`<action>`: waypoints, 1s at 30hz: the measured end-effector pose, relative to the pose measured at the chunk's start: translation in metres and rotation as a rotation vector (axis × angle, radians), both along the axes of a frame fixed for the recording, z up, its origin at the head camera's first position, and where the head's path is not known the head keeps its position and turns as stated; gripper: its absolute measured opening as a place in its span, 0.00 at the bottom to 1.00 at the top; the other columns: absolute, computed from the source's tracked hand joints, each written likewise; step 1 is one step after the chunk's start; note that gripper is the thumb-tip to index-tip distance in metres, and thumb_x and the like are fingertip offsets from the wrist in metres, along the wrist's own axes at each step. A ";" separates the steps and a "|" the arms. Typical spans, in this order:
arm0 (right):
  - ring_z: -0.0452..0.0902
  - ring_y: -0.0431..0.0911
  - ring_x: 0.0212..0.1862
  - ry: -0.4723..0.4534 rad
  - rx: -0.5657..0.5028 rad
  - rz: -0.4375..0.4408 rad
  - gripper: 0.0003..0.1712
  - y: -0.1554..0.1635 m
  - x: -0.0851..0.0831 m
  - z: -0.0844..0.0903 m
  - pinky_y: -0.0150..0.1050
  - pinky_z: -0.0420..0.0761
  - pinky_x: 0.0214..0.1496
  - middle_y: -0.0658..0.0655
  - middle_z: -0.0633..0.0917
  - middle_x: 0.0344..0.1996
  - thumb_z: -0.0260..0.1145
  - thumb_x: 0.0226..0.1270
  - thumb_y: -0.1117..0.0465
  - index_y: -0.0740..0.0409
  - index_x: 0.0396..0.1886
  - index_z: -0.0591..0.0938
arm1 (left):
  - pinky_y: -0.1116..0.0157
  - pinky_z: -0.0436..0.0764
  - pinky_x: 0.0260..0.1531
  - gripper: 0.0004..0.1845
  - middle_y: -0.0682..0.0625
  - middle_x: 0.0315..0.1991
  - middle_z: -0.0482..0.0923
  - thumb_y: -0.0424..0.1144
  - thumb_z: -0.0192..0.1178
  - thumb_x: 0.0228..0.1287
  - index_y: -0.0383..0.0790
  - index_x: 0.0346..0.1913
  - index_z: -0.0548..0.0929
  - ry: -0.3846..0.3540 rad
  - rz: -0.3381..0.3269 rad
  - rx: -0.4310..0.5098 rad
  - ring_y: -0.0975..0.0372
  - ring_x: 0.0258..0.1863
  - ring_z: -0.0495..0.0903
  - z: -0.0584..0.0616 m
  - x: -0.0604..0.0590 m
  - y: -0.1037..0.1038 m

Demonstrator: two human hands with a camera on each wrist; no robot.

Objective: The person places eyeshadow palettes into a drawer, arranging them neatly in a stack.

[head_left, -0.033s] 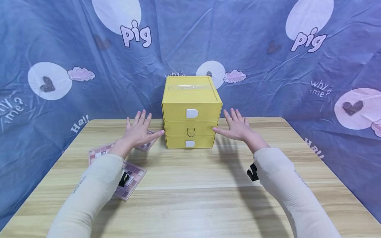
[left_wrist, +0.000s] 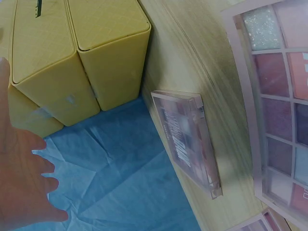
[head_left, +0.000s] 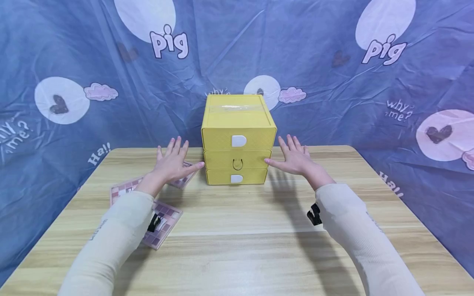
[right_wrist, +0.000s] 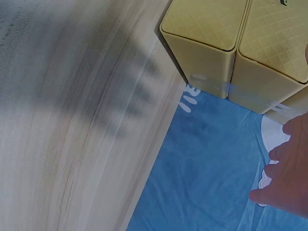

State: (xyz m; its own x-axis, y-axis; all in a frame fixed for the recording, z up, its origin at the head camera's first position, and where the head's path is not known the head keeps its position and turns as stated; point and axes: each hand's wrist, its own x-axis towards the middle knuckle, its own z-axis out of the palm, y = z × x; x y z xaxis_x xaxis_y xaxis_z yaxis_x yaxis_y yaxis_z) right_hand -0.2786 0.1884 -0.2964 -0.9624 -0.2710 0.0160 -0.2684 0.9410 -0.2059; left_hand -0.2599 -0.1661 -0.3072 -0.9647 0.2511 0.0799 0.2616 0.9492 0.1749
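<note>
A yellow three-drawer box (head_left: 238,117) stands at the back of the table, with white tabs on its top and bottom drawers and a thin dark loop on the middle one. My left hand (head_left: 168,166) is held up by its left side, fingers spread, thumb near the box edge. On the other side my right hand (head_left: 294,158) mirrors it, thumb by the middle drawer. Neither hand holds anything; whether the thumbs touch the box I cannot tell. Eyeshadow palettes (head_left: 166,226) lie under and around the left forearm, and one palette (left_wrist: 185,139) shows beside the box in the left wrist view.
The wooden table (head_left: 237,255) reaches back to a blue printed cloth (head_left: 229,49) hanging behind and at both sides. Clear tape (left_wrist: 62,106) runs along the box's side. Another larger palette (left_wrist: 279,96) lies closer to the left wrist camera.
</note>
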 end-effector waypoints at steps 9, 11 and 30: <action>0.25 0.58 0.63 -0.007 0.004 0.000 0.57 0.000 -0.001 -0.001 0.62 0.34 0.56 0.66 0.36 0.64 0.42 0.47 0.24 0.56 0.67 0.38 | 0.47 0.19 0.49 0.52 0.37 0.64 0.28 0.74 0.34 0.48 0.37 0.66 0.40 0.001 -0.001 0.002 0.49 0.62 0.27 0.000 0.000 0.000; 0.25 0.57 0.63 -0.007 0.003 0.000 0.57 -0.001 -0.001 0.000 0.62 0.34 0.56 0.66 0.36 0.64 0.42 0.47 0.24 0.56 0.67 0.38 | 0.47 0.19 0.50 0.52 0.37 0.64 0.28 0.74 0.34 0.48 0.37 0.66 0.40 0.000 0.000 0.001 0.49 0.62 0.27 0.001 0.000 -0.001; 0.28 0.58 0.63 -0.008 -0.044 0.004 0.57 -0.003 -0.004 0.016 0.61 0.37 0.57 0.66 0.39 0.64 0.44 0.47 0.25 0.56 0.67 0.39 | 0.47 0.19 0.50 0.53 0.36 0.64 0.29 0.75 0.32 0.47 0.36 0.66 0.40 -0.008 0.006 0.001 0.49 0.61 0.25 0.007 -0.002 -0.002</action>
